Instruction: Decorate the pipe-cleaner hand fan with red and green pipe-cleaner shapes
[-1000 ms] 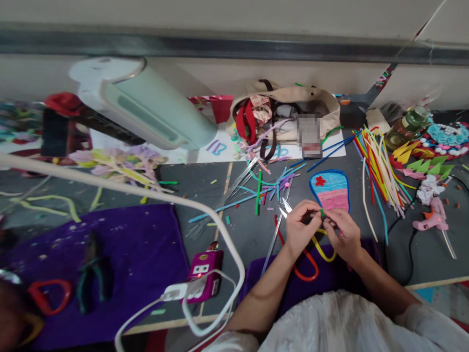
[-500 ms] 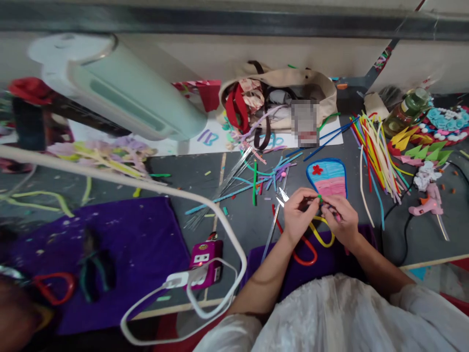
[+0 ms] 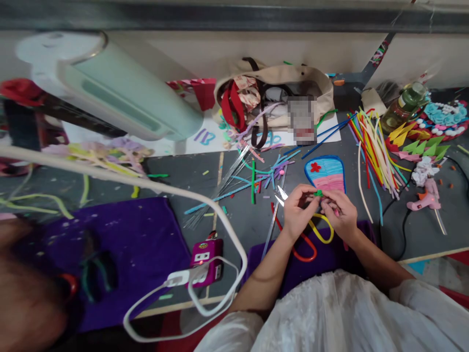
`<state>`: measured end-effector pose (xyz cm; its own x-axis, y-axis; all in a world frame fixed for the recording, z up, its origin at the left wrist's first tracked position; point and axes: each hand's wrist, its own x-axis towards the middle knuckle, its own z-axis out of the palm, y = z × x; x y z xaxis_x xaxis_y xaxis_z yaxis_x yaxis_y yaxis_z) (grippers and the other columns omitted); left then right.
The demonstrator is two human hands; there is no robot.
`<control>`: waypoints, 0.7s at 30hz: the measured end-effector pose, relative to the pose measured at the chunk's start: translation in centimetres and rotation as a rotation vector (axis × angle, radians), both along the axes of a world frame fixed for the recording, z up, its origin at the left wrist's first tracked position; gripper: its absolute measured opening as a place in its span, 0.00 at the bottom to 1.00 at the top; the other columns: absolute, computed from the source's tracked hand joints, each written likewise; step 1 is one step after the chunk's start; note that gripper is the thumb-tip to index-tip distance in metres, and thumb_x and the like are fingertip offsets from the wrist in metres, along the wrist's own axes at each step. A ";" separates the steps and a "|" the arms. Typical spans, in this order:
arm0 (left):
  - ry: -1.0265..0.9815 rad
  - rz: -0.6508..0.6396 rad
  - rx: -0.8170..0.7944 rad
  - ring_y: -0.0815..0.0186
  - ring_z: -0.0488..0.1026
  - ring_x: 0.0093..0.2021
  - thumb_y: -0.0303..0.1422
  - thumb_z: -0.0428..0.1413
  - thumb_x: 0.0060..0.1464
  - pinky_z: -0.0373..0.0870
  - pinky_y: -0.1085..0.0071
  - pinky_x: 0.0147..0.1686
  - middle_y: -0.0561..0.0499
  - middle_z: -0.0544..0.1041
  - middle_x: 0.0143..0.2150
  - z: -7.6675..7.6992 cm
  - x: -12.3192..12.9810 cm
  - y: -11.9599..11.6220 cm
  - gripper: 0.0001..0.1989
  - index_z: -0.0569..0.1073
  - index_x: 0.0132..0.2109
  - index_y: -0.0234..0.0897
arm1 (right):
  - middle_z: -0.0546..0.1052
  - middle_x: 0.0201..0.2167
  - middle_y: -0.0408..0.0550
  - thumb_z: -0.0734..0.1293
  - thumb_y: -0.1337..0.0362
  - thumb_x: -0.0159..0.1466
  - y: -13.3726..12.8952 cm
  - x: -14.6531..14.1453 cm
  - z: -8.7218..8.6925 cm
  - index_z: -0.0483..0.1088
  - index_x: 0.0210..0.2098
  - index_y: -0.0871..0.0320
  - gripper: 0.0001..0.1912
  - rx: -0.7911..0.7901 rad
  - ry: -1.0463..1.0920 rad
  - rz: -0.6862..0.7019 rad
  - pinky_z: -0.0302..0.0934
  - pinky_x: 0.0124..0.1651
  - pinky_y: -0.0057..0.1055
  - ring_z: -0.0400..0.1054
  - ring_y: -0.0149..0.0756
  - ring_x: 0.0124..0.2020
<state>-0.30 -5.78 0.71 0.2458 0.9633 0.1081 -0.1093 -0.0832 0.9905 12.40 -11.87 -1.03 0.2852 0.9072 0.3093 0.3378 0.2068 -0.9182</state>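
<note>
My left hand (image 3: 298,208) and my right hand (image 3: 340,212) meet fingertip to fingertip, pinching a small green piece (image 3: 318,193) between them. A bit of pink shows under my right fingers, too small to make out. Just beyond my hands lies a blue and pink striped panel (image 3: 330,182) with a blue edge and a red flower (image 3: 315,167). Scissors with red and yellow handles (image 3: 322,237) rest beneath my hands, their blades pointing out left of my left hand.
Pipe cleaners (image 3: 373,146) lie in a bundle at right, near a pink glue gun (image 3: 425,198) and green bottle (image 3: 406,105). A cloth bag (image 3: 271,76) stands behind. Left are a purple power strip (image 3: 207,261), its white cable, pliers (image 3: 95,269) and another person's blurred arm (image 3: 29,293).
More of the green piece shows between my fingertips. At the left, the other person's arm has moved in over the red scissor handle. The view has shifted slightly.
</note>
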 end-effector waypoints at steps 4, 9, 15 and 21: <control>-0.032 0.008 -0.073 0.71 0.75 0.33 0.35 0.65 0.50 0.73 0.75 0.35 0.51 0.76 0.36 0.0 0.0 0.0 0.10 0.76 0.39 0.36 | 0.76 0.44 0.51 0.66 0.65 0.65 0.0 0.1 -0.3 0.74 0.53 0.52 0.16 -0.011 0.037 -0.007 0.77 0.35 0.30 0.75 0.33 0.35; -0.089 -0.001 -0.228 0.69 0.76 0.30 0.38 0.67 0.48 0.74 0.73 0.33 0.52 0.78 0.31 -0.2 0.0 0.3 0.13 0.77 0.38 0.36 | 0.76 0.44 0.51 0.67 0.61 0.65 0.3 0.0 -0.2 0.73 0.53 0.52 0.17 -0.055 0.159 0.000 0.78 0.34 0.30 0.75 0.34 0.36; -0.172 0.004 -0.317 0.70 0.76 0.26 0.40 0.68 0.47 0.74 0.73 0.31 0.53 0.79 0.28 -0.8 0.1 0.9 0.14 0.78 0.36 0.35 | 0.78 0.40 0.48 0.70 0.56 0.62 1.0 0.2 0.5 0.74 0.46 0.55 0.15 -0.090 0.269 -0.044 0.76 0.29 0.28 0.76 0.33 0.33; -0.196 0.008 -0.333 0.69 0.76 0.26 0.39 0.69 0.45 0.75 0.72 0.31 0.52 0.79 0.27 -0.7 0.3 1.0 0.14 0.79 0.35 0.35 | 0.76 0.35 0.47 0.69 0.59 0.63 1.5 1.4 1.5 0.75 0.37 0.56 0.08 -0.074 0.126 -0.094 0.72 0.31 0.29 0.73 0.31 0.30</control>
